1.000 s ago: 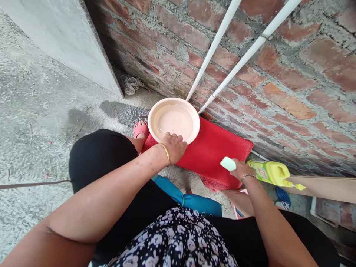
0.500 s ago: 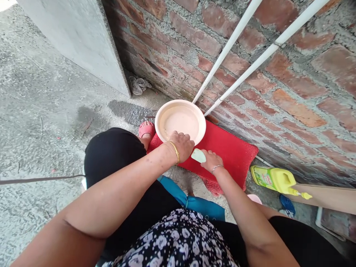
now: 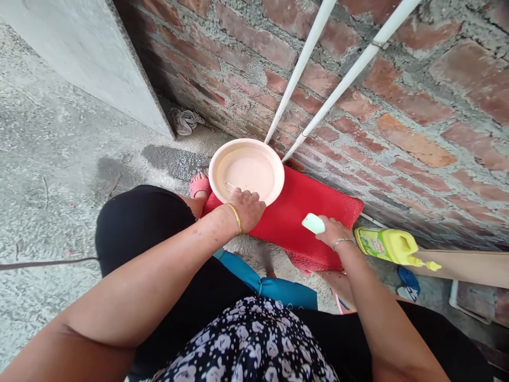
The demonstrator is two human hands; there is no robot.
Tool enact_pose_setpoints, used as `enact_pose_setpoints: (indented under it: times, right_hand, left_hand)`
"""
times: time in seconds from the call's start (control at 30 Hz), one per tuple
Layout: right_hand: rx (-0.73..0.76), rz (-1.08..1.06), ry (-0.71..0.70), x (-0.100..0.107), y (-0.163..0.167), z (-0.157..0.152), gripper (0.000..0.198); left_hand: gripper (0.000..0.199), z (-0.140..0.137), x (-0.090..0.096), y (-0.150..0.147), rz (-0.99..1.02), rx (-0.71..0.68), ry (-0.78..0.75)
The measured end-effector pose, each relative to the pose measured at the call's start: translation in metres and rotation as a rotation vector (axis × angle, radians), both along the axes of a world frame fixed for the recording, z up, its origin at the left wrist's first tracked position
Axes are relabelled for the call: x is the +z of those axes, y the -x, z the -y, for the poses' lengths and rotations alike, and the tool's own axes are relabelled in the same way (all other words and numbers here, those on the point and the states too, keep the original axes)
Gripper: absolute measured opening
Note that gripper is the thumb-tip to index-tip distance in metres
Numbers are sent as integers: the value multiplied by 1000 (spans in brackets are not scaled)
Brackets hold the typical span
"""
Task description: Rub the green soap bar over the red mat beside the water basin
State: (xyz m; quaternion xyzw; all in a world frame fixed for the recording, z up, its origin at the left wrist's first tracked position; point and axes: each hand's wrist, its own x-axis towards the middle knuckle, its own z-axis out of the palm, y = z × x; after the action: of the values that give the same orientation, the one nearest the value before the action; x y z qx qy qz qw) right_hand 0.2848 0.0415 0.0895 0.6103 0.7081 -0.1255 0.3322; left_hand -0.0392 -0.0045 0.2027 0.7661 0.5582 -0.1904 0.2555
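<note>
A cream plastic basin [image 3: 280, 180] with water in it stands at the left end of a red mat [image 3: 310, 196], close to the brick wall. My left hand [image 3: 248, 207] is closed, knuckles up, at the basin's near rim and over the mat. Whatever its curled fingers grip is hidden beneath it. Over the mat's right part, my right hand [image 3: 333, 232] grips a pale green scrub brush [image 3: 313, 223]. Only its flat, rounded back shows, with a small hole near the tip; bristles are out of sight.
A yellow detergent bottle [image 3: 384, 244] lies right of the mat near the brick wall [image 3: 338, 69]. White pipes [image 3: 302, 69] run down behind the basin. A grey slab [image 3: 99, 63] leans at upper left, beside a bundled cord [image 3: 186, 122]. Blue footwear [image 3: 409, 284] sits at right.
My right hand has moved right with the brush, away from my left hand, along the mat. My left hand stays at the basin's rim. The view has shifted slightly.
</note>
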Motion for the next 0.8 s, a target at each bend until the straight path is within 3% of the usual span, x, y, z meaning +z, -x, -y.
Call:
enact_pose_setpoints:
  times: [0.1, 0.2, 0.3, 0.47, 0.57, 0.67, 0.8]
  right_hand:
    - [80, -122, -9, -9, 50, -12, 64]
    - [102, -158, 4, -17, 63, -19, 64]
    - [56, -111, 12, -21, 30, -17, 68]
    - [-138, 110, 43, -7, -66, 2, 64]
    - [-188, 208, 29, 4, -85, 13, 57]
    - [-111, 99, 2, 6, -51, 19, 60]
    - [92, -107, -12, -6, 47, 25, 62]
  left_hand:
    - [30, -6, -7, -5, -38, -22, 25]
    - [32, -10, -11, -10, -72, -49, 36]
    - [32, -12, -12, -13, -65, -51, 26]
    - [33, -9, -8, -13, -53, -67, 12]
    - [34, -6, -8, -9, -48, -76, 12]
    - [33, -2, -9, -5, -43, -62, 4]
    - [33, -2, -14, -1, -37, -28, 2]
